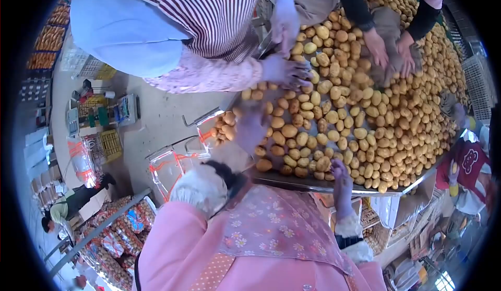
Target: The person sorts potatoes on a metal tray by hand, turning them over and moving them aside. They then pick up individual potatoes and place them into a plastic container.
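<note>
Potatoes point(383, 113) spread across the bench point(271, 177) in front of us, lying thickest toward the middle and right, with patches of the surface showing through nearer us. At the far left we see stacked trays of orange-brown goods point(50, 38), then a yellow crate point(111, 146) on the floor. Below, a person in a green top point(68, 207) bends near filled bags point(112, 239) behind a metal rail point(99, 232). Closer in, a metal frame point(175, 168) with orange-striped clear plastic stands just beside the bench's left end.

Our left hand point(250, 129), gloved and blurred, is over that end, beside a small cluster of potatoes; we cannot tell how far open it is or whether it has hold of one. Just above it, a co-worker in a striped apron point(209, 17) leans in, both gloved hands point(287, 73) at the potatoes, crowding our left side.

Our right hand point(342, 181) is by the near edge, fingers parted and partly curled; we cannot tell whether it grips anything. Farther over, another co-worker's bare hands point(376, 48) press on a grey cloth point(387, 27) lying over potatoes. At the far right are a person in a maroon apron point(469, 163) and a pale crate point(477, 79).
</note>
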{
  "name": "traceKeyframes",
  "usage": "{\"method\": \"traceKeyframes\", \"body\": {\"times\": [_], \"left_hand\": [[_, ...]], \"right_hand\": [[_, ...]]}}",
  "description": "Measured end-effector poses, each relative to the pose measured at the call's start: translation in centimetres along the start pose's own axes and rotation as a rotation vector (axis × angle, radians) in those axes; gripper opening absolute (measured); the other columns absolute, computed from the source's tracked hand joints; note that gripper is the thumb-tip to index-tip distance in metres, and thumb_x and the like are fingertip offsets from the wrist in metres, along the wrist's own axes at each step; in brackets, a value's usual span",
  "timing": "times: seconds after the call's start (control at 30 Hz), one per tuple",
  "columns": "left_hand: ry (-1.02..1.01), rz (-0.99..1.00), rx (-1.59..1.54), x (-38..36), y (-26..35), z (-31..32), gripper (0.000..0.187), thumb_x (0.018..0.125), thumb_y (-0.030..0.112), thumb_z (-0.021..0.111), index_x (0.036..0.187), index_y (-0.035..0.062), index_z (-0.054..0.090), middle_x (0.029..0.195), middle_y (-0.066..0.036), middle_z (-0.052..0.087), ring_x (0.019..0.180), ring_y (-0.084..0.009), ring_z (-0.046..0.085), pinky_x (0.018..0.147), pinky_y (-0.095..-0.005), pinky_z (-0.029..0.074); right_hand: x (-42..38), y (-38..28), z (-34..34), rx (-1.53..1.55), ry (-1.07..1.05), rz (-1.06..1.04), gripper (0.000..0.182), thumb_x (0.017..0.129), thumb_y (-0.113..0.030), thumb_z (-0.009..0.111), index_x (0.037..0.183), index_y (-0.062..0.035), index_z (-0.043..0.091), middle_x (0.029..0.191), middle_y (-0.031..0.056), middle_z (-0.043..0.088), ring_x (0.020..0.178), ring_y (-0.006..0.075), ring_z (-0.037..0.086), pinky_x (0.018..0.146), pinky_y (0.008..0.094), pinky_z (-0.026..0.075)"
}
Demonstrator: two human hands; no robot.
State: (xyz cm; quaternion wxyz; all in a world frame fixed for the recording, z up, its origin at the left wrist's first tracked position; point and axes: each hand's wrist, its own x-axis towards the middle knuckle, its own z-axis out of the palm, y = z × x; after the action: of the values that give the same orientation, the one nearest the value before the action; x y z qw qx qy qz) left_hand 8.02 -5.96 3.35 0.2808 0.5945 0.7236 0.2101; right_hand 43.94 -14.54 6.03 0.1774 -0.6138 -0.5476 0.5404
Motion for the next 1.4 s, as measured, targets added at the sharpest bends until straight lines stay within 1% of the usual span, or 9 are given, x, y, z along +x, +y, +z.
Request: {"method": "traceKeyframes", "body": {"times": [0.07, 0.17, 0.3, 0.4, 0.47, 0.67, 0.77, 1.23, 1.4], "left_hand": [[-0.158, 0.112, -0.321, -3.5, 4.9, 1.5, 0.059, 0.090, 0.027, 0.071, 0.142, 0.0063, 0.051, 0.098, -0.018, 0.071, 0.090, -0.0366, 0.070, 0.080, -0.0503, 0.055], [-0.348, 0.701, -0.368, -7.3, 11.6, 2.2, 0.059, 0.092, 0.032, 0.071, 0.143, 0.0087, 0.052, 0.126, -0.016, 0.062, 0.118, -0.0368, 0.058, 0.104, -0.0474, 0.047], [-0.444, 0.981, 0.030, -9.3, 3.1, 5.6, 0.055, 0.095, 0.036, 0.062, 0.141, 0.0072, 0.054, 0.146, -0.012, 0.053, 0.137, -0.0341, 0.047, 0.118, -0.0492, 0.033], [-0.451, 0.860, -0.009, -9.5, 0.1, 1.0, 0.043, 0.097, 0.031, 0.058, 0.134, 0.0086, 0.063, 0.143, -0.011, 0.059, 0.136, -0.0331, 0.052, 0.119, -0.0487, 0.035], [-0.454, 0.761, 0.023, -10.1, -0.8, -0.4, 0.043, 0.096, 0.031, 0.058, 0.132, 0.0088, 0.063, 0.139, -0.011, 0.061, 0.131, -0.0332, 0.055, 0.115, -0.0492, 0.039], [-0.417, 0.857, -0.085, -8.4, 6.3, 2.6, 0.043, 0.093, 0.030, 0.061, 0.131, 0.0108, 0.062, 0.131, -0.011, 0.063, 0.126, -0.0354, 0.057, 0.113, -0.0491, 0.043], [-0.418, 0.873, 0.066, -7.0, 6.5, 3.4, 0.039, 0.092, 0.028, 0.063, 0.127, 0.0111, 0.066, 0.132, -0.010, 0.063, 0.131, -0.0351, 0.054, 0.116, -0.0497, 0.039], [0.156, -0.101, -0.060, -7.2, -5.9, -2.6, 0.035, 0.099, 0.016, 0.054, 0.130, 0.0018, 0.063, 0.128, -0.023, 0.061, 0.123, -0.0415, 0.055, 0.107, -0.0476, 0.043], [0.040, 0.279, -0.133, -1.8, -0.9, -2.1, 0.036, 0.097, 0.014, 0.058, 0.132, 0.0060, 0.063, 0.135, -0.020, 0.060, 0.126, -0.0400, 0.054, 0.107, -0.0476, 0.044]], "right_hand": [[-1.2, -3.5, 1.3, 0.950, 0.239, 0.314, 0.054, 0.102, -0.023, 0.059, 0.152, -0.0066, 0.046, 0.146, 0.0140, 0.053, 0.130, 0.0269, 0.055, 0.106, 0.0369, 0.047], [-1.3, -4.4, 4.0, 0.004, 0.012, -0.102, 0.042, 0.109, -0.022, 0.050, 0.146, -0.0034, 0.048, 0.138, 0.0102, 0.058, 0.119, 0.0180, 0.060, 0.099, 0.0298, 0.048], [-8.7, 2.7, 1.6, 0.446, 0.537, 0.207, 0.029, 0.107, -0.026, 0.058, 0.128, -0.0047, 0.055, 0.104, -0.0001, 0.058, 0.079, 0.0053, 0.049, 0.067, 0.0209, 0.041], [-17.0, 12.0, -4.2, 0.528, 0.603, 0.223, 0.040, 0.102, -0.025, 0.065, 0.136, -0.0061, 0.054, 0.120, 0.0086, 0.061, 0.098, 0.0176, 0.060, 0.082, 0.0294, 0.050], [-19.3, 12.9, -6.4, -0.996, 0.749, 0.628, 0.048, 0.095, -0.016, 0.069, 0.140, -0.0059, 0.054, 0.142, 0.0208, 0.053, 0.126, 0.0355, 0.056, 0.096, 0.0428, 0.052], [1.0, -1.3, -0.1, 0.199, 0.705, -0.083, 0.077, 0.082, -0.011, 0.080, 0.150, -0.0032, 0.045, 0.155, 0.0249, 0.039, 0.141, 0.0401, 0.044, 0.114, 0.0470, 0.042], [5.6, -5.9, 6.9, -1.067, 0.343, 0.061, 0.070, 0.094, -0.051, 0.058, 0.152, -0.0123, 0.046, 0.160, 0.0174, 0.034, 0.151, 0.0438, 0.024, 0.117, 0.0681, 0.023], [9.7, -6.5, 7.7, -0.517, 0.115, -0.352, 0.033, 0.089, -0.016, 0.068, 0.122, -0.0128, 0.069, 0.128, 0.0113, 0.064, 0.117, 0.0345, 0.061, 0.095, 0.0462, 0.052], [-10.6, 2.7, -2.8, -0.227, 0.422, 0.163, 0.033, 0.099, -0.012, 0.063, 0.130, 0.0007, 0.061, 0.117, 0.0117, 0.068, 0.107, 0.0184, 0.064, 0.095, 0.0324, 0.051]]}}
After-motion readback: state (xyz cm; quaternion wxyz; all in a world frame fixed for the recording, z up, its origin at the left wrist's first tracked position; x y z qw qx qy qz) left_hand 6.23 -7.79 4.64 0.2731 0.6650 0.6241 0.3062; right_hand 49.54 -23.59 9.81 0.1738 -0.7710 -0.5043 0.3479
